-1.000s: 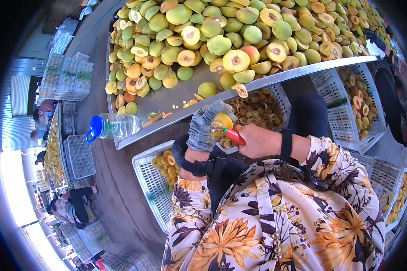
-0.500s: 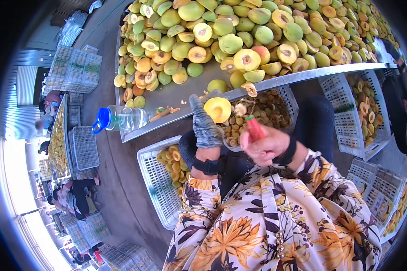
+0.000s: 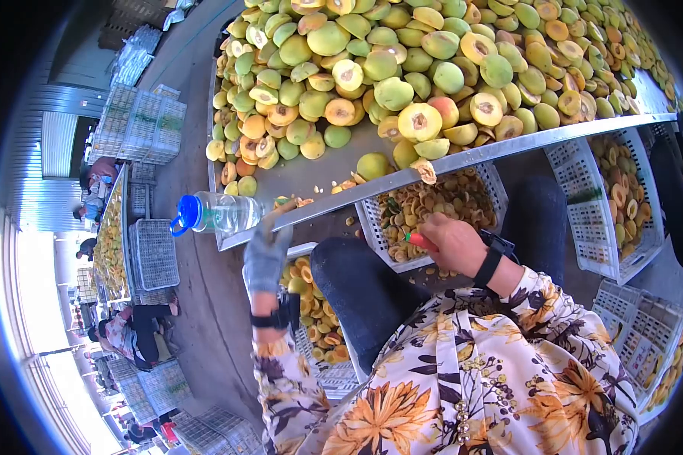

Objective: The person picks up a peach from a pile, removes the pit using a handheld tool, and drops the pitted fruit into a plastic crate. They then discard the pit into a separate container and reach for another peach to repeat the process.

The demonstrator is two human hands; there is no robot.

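Note:
My left hand (image 3: 267,258), in a grey glove, is at the table's metal edge, over the left crate (image 3: 341,375) of fruit halves. Its fingers are blurred, beside the brown scraps (image 3: 284,206); whether it holds anything cannot be made out. My right hand (image 3: 457,246) is closed around a small red tool (image 3: 422,241) with a green end, above the middle crate (image 3: 387,254) of scraps. Halved green and yellow fruits (image 3: 395,92) are heaped on the metal table (image 3: 326,171). One brownish piece (image 3: 425,171) sits on its rim.
A clear bottle with a blue cap (image 3: 231,213) lies at the table's left corner. Fruit crates (image 3: 588,220) (image 3: 664,356) stand at the right. Other people (image 3: 133,334) are at the far left, by another fruit table (image 3: 110,250) and stacked crates (image 3: 140,121).
My left hand has moved left and slightly down, and the yellow fruit half no longer shows in it. My right hand, still gripping the red tool, has shifted slightly right. The view has shifted too.

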